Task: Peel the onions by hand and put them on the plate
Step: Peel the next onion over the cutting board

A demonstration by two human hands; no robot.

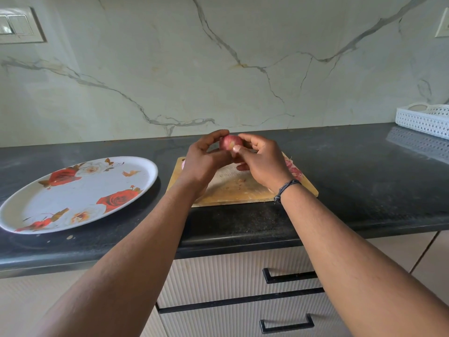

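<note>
Small pink-red onion [230, 142] held above the worn wooden cutting board [233, 186], between both hands. Left hand [202, 161] curled round its left side; right hand [261, 161] grips the right, thumb pressed on skin. White rose-patterned oval plate [48, 198] lies left, apart.

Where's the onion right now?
In the head view the onion is at centre, held up between both hands above the cutting board, right of the plate.
</note>
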